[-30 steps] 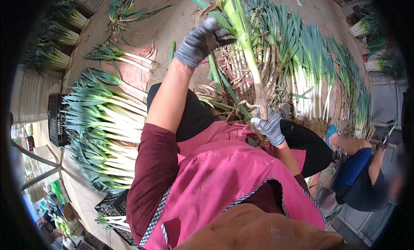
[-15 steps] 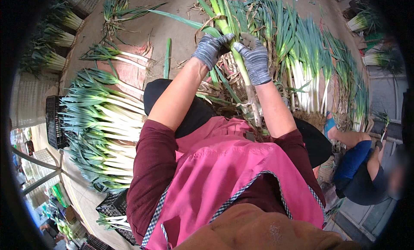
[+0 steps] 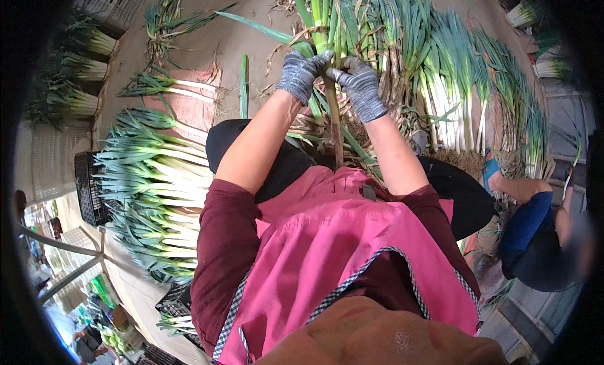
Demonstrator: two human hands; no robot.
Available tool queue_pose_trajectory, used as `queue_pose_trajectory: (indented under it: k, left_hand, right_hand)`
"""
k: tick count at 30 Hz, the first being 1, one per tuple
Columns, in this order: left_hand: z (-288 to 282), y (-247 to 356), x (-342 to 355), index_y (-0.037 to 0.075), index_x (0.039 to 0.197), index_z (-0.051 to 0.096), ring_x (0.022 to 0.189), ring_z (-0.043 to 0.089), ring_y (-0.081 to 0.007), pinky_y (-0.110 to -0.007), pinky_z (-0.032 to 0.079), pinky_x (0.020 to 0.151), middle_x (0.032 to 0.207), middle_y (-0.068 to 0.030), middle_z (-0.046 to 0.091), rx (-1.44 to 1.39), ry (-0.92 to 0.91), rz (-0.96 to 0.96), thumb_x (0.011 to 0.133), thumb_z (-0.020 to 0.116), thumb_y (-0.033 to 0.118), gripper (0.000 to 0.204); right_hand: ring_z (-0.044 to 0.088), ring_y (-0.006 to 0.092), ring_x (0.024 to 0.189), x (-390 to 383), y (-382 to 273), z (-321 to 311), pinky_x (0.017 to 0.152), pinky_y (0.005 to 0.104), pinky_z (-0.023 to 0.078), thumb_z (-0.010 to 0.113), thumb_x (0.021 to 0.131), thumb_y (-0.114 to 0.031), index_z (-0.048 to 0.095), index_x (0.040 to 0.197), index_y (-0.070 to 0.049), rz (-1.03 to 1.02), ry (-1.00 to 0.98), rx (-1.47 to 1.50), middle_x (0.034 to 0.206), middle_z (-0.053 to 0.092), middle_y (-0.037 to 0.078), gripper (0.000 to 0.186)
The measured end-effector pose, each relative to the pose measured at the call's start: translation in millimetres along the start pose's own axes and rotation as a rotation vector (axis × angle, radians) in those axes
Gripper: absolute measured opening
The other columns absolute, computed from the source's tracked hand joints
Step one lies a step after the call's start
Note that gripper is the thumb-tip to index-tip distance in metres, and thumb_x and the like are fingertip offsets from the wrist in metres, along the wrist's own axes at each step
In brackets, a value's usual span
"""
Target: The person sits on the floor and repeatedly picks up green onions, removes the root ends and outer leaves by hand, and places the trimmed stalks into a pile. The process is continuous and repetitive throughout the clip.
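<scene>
Both my hands wear grey striped knit gloves and meet on one leek in front of me. My left hand (image 3: pixel 298 77) is closed around the leek (image 3: pixel 319 36) just below its green leaves. Close beside it, my right hand (image 3: pixel 360 87) pinches the stalk with thumb and fingers; whether it grips the stem or a loose outer leaf is hidden. Below the hands the brownish lower stalk (image 3: pixel 335 123) points down toward my pink apron (image 3: pixel 340 207). Dry, withered leaf strips hang around the leek's upper part.
Trimmed leeks (image 3: pixel 170 176) lie in a thick row at left, beside a black crate (image 3: pixel 91 189). More leeks (image 3: pixel 450 88) with roots stand bunched at right. Leaf scraps (image 3: pixel 311 123) litter the ground ahead. Another person (image 3: pixel 535 239) sits at far right.
The leek has swung more upright, its lower end shifting left. My right hand has moved slightly left and down, nearer my left hand. The other person's arm has shifted.
</scene>
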State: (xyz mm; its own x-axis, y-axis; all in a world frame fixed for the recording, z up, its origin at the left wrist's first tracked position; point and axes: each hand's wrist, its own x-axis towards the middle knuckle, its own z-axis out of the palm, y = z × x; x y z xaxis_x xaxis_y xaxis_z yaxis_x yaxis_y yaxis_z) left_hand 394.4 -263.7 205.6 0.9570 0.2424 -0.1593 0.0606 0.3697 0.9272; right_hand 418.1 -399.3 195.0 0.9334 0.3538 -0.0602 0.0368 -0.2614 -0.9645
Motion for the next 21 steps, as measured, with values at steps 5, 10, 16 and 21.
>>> queue_pose_trajectory:
  k: [5, 10, 16, 21]
  left_hand:
    - [13, 2, -4, 0.004, 0.088, 0.054, 0.060, 0.054, -0.0160, -0.030, 0.046, 0.051, 0.074, -0.0053, 0.057, -0.038, 0.088, 0.028, 0.071, 0.066, 0.010, 0.022]
    - [-21, 11, 33, 0.007, 0.095, 0.043, 0.059, 0.057, -0.0212, -0.034, 0.051, 0.052, 0.073, -0.0072, 0.055, -0.072, 0.143, 0.114, 0.078, 0.055, 0.004, 0.021]
    - [-59, -14, 65, 0.007, 0.097, 0.045, 0.065, 0.057, -0.0297, -0.046, 0.051, 0.058, 0.079, -0.0120, 0.055, -0.242, 0.281, 0.056, 0.079, 0.056, 0.009, 0.022]
    - [-58, -3, 56, 0.009, 0.107, 0.044, 0.083, 0.054, -0.0300, -0.050, 0.046, 0.070, 0.095, -0.0117, 0.054, -0.350, 0.254, -0.028, 0.079, 0.056, 0.014, 0.031]
  right_hand:
    - [0.052, 0.0113, 0.060, -21, -14, 3, 0.055, 0.0247, 0.043, 0.067, 0.068, -0.010, 0.057, 0.081, -0.001, -0.098, 0.088, 0.200, 0.070, 0.059, 0.005, 0.019]
    - [0.052, 0.0139, 0.064, -96, 28, -4, 0.056, 0.0268, 0.044, 0.068, 0.065, -0.017, 0.057, 0.082, -0.003, -0.256, -0.103, 0.148, 0.075, 0.056, 0.003, 0.025]
    - [0.055, 0.0260, 0.084, -165, 152, -92, 0.077, 0.0336, 0.043, 0.070, 0.062, -0.032, 0.055, 0.101, -0.003, -0.008, -0.085, -0.810, 0.096, 0.056, 0.013, 0.051]
    - [0.054, 0.0198, 0.092, -194, 85, -136, 0.081, 0.0319, 0.040, 0.065, 0.069, -0.023, 0.057, 0.101, -0.004, 0.309, -0.046, -0.123, 0.099, 0.058, 0.009, 0.038]
